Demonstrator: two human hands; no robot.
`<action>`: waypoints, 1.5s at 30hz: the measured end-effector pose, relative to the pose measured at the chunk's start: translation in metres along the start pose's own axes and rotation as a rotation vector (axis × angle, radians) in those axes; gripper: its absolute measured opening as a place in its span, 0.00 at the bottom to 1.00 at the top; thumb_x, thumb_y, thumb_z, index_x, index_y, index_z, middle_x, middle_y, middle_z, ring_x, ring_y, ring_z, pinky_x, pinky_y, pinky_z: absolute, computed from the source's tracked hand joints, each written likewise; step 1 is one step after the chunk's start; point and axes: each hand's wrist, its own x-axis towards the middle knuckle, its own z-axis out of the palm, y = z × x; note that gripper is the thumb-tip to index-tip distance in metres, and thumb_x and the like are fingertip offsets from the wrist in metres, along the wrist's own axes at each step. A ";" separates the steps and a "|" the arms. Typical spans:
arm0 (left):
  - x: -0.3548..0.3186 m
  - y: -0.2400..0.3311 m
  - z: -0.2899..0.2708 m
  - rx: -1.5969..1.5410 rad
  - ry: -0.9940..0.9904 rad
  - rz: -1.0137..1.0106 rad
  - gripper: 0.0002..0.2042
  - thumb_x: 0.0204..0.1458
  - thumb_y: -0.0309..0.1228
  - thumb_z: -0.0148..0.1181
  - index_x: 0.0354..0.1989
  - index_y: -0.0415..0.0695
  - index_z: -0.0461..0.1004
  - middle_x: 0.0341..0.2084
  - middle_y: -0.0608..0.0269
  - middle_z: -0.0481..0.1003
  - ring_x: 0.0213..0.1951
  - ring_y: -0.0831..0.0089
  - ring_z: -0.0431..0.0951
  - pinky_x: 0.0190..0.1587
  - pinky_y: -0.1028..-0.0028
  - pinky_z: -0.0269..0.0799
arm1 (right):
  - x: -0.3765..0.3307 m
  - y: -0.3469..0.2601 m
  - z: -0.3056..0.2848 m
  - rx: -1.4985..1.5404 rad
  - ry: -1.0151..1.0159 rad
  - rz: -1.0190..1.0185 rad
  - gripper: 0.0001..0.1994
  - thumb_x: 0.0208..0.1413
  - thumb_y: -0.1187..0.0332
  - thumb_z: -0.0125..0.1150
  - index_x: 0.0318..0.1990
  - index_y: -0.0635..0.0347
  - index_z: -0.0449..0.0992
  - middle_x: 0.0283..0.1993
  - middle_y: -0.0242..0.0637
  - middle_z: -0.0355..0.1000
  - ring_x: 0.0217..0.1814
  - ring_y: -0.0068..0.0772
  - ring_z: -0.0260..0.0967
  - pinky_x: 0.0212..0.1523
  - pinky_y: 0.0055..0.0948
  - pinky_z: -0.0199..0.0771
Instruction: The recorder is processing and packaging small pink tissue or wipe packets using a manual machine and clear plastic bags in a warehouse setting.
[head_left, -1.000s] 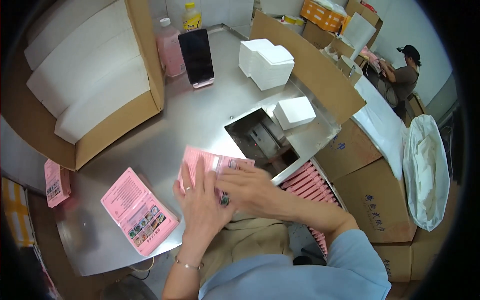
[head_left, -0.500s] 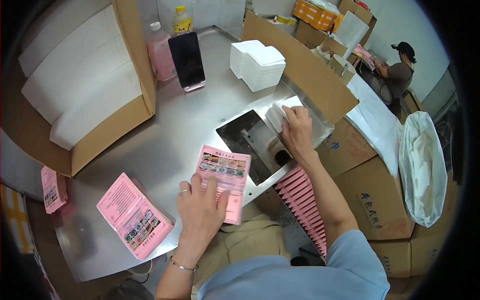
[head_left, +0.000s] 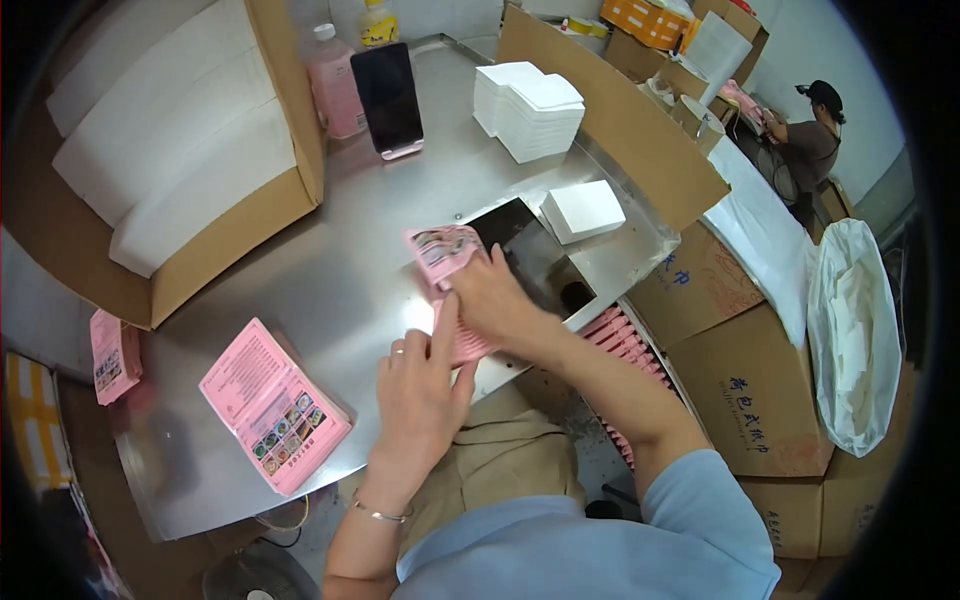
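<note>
A folded pink sheet [head_left: 445, 254] is in the hands, over the counter [head_left: 335, 290], just beside its dark opening [head_left: 530, 260]. The right hand [head_left: 500, 305] holds it; the left hand [head_left: 418, 395] touches its lower part, but whether it grips, I cannot tell. Farther left, an open carton [head_left: 235, 240] contains white paper stacks [head_left: 200, 165]. At far right, a plastic bag [head_left: 828, 350] contains something white.

Pink packet [head_left: 440, 250] — white paper stack [head_left: 530, 108]
</note>
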 end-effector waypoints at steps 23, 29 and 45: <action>-0.010 -0.025 -0.010 -0.041 -0.046 0.211 0.25 0.39 0.14 0.58 0.50 0.43 0.72 0.39 0.53 0.70 0.49 0.52 0.69 0.56 0.53 0.61 | -0.035 0.114 -0.072 -0.226 0.458 0.305 0.06 0.55 0.70 0.62 0.38 0.60 0.80 0.36 0.41 0.68 0.42 0.44 0.66 0.41 0.43 0.67; -0.007 -0.029 0.021 -0.151 0.040 0.187 0.18 0.42 0.18 0.60 0.45 0.41 0.72 0.38 0.52 0.68 0.45 0.52 0.68 0.57 0.50 0.61 | -0.040 0.111 -0.082 -0.220 0.488 0.273 0.19 0.48 0.77 0.62 0.51 0.61 0.76 0.43 0.46 0.71 0.47 0.50 0.68 0.45 0.45 0.70; -0.003 -0.029 0.005 0.262 -0.002 -0.022 0.36 0.42 0.49 0.69 0.61 0.47 0.69 0.69 0.44 0.57 0.66 0.36 0.57 0.59 0.40 0.56 | -0.018 -0.047 -0.029 0.082 0.111 -0.319 0.12 0.43 0.69 0.62 0.36 0.62 0.76 0.31 0.42 0.72 0.37 0.45 0.74 0.57 0.57 0.63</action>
